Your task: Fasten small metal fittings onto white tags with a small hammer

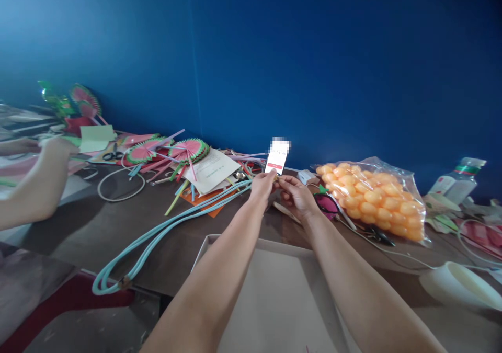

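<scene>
1. The single camera sits on the person's head and looks forward and down along both forearms (231, 253).
2. It faces a blue wall (274, 65), which fills the upper part, above a brown table (168, 248).
3. The left hand (262, 186) and right hand (297, 195) appear near mid-frame, farther off.
4. A pale open box (280, 295) lies close, at the bottom; another person's arm (45, 188) enters at the left edge.

We are reaching forward with both bare arms, which are converging ahead of us. The left forearm (227, 259) is slanting up rightward, the left grip (262, 186) mostly hiding its fingers. The right forearm (353, 264) is slanting up leftward, the right grip (298, 195) bending its fingers inward, fingertips lying close beside the left.
</scene>
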Available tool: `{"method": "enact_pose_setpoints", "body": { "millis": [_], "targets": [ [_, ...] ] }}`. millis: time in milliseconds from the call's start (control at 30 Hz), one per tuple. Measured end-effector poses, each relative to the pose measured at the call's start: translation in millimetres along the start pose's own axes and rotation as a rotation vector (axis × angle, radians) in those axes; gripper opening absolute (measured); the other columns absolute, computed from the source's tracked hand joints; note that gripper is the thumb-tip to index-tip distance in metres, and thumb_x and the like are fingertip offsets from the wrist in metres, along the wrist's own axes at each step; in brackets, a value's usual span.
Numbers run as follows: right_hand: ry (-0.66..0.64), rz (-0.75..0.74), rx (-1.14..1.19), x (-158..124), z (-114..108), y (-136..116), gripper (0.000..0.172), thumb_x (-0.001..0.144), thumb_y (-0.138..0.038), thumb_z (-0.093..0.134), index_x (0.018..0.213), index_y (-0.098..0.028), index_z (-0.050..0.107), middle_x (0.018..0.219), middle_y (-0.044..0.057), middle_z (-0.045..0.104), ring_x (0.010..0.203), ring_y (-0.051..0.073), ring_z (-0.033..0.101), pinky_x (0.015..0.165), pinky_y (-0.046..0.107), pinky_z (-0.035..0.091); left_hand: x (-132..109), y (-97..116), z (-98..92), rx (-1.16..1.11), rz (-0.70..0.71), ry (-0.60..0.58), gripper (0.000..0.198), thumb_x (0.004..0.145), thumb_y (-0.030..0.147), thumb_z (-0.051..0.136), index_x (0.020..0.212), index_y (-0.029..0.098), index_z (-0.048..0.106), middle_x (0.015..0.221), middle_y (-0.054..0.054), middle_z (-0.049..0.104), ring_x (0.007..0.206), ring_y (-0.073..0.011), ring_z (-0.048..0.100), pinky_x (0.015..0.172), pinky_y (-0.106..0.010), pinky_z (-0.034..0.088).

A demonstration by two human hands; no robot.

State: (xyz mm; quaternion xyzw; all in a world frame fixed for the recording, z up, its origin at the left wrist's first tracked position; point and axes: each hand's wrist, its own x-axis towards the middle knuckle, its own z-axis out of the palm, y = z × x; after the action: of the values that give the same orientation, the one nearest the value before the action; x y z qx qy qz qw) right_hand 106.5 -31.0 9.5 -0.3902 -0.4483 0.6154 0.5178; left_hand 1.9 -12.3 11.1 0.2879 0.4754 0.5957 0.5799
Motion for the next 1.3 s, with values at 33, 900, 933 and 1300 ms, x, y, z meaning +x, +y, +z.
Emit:
{"method": "enact_pose_setpoints", "body": {
  "millis": [33,900,933,1300],
  "targets": [
    [0.000,0.001,-0.013,0.1,-0.2,0.2,0.033,0.059,-0.035,0.077,0.082,-0.019,0.060,0.072,-0.003,0.066,0.040,0.001,0.036,0.034,0.015,0.016,0.2,-0.1,0.1,0.010,0.003,0.002,0.023,0.070,0.036,0.067,0.066,0.015,0.057,0.052,0.000,0.051,0.045,-0.0085,0.045,0.048,-0.022,0.036],
    [-0.045,-0.032,0.037,0.1,1.4,0.7,0.035,0.058,-0.039,0.079,0.074,-0.019,0.055,0.075,-0.004,0.061,0.043,0.000,0.035,0.035,0.014,0.021,0.8,1.1,-0.7,-0.012,0.028,-0.009,0.023,0.071,0.034,0.066,0.063,0.014,0.057,0.053,0.000,0.053,0.044,-0.0074,0.046,0.048,-0.021,0.036],
    [-0.056,-0.023,0.058,-0.3,1.4,0.2,0.035,0.057,-0.038,0.080,0.072,-0.019,0.055,0.076,-0.004,0.061,0.045,0.001,0.037,0.035,0.013,0.023,1.1,1.0,-0.9,-0.005,0.030,-0.012,0.024,0.071,0.034,0.066,0.062,0.014,0.056,0.053,0.000,0.052,0.043,-0.0071,0.045,0.047,-0.021,0.036],
    [-0.007,-0.015,0.051,0.2,0.0,2.0,0.031,0.059,-0.033,0.079,0.078,-0.019,0.059,0.071,-0.005,0.059,0.049,0.002,0.044,0.040,0.014,0.030,2.3,-0.2,-1.0,0.041,0.021,0.023,0.024,0.070,0.037,0.067,0.073,0.013,0.062,0.061,-0.003,0.058,0.051,-0.0100,0.051,0.052,-0.023,0.039]
  ]
}}
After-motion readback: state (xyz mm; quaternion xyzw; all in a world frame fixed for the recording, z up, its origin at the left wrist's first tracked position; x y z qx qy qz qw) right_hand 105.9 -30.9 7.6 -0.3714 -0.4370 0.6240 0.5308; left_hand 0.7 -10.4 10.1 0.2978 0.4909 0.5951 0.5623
